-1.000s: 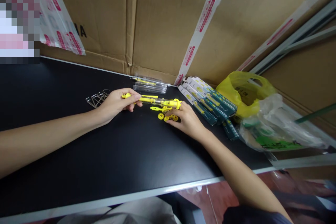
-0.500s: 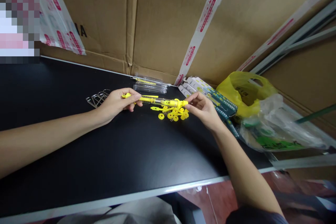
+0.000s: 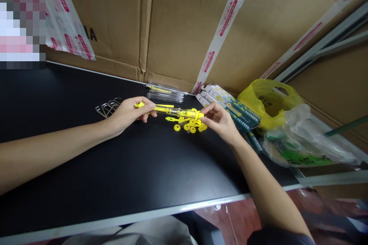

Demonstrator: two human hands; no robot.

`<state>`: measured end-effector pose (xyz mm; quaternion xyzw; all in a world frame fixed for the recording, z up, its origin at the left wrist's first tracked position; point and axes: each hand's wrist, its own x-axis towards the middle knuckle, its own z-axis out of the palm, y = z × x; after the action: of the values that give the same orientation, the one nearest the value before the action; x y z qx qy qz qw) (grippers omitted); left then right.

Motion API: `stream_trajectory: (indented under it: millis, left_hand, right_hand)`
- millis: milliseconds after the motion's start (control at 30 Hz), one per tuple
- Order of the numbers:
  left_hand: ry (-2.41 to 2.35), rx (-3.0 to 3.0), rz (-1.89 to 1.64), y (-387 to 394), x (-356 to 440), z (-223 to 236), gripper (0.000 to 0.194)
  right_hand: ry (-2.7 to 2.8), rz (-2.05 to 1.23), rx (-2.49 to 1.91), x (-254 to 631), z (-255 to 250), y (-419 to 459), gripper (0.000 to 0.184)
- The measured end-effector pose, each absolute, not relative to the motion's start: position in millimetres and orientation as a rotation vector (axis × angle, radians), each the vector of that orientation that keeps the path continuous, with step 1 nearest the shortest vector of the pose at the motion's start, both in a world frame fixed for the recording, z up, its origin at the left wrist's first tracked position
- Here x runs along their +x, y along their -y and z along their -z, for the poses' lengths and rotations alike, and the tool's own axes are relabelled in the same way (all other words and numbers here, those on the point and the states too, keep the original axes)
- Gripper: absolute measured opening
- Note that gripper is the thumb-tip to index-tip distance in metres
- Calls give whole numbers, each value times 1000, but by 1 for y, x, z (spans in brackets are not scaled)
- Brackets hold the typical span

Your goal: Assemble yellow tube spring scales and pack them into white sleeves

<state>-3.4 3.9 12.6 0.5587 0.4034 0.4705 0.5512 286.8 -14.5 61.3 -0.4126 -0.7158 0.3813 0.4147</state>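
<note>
A spring scale (image 3: 174,111) with a clear tube and yellow parts lies crosswise between my hands, above the table. My left hand (image 3: 136,111) is closed around its left, yellow rod end. At the other end, my right hand (image 3: 217,119) pinches the yellow tip with thumb and fingers. Under the tube sits a small heap of yellow plastic caps (image 3: 192,126), with several thin metal springs (image 3: 184,124) among them. Bent metal hooks (image 3: 107,108) lie just left of my left hand, partly hidden behind it.
Clear tubes (image 3: 165,93) lie at the table's back edge. Printed boxes (image 3: 227,101) are stacked behind my right hand. A yellow plastic bag (image 3: 268,103) and a clear bag (image 3: 304,143) stand at the right. Cardboard (image 3: 178,26) walls off the back of the black table (image 3: 138,183).
My right fingers have shifted slightly at the yellow tip. The scale stays in nearly the same place, held by both hands, and the view has moved a little.
</note>
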Motion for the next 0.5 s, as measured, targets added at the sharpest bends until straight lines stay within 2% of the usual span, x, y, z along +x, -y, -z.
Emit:
stream_trajectory:
  millis: [500]
  left_hand:
    - [-964, 1360, -1110, -5, -3, -11, 27]
  right_hand:
    - [1814, -992, -1020, 283, -61, 17, 30]
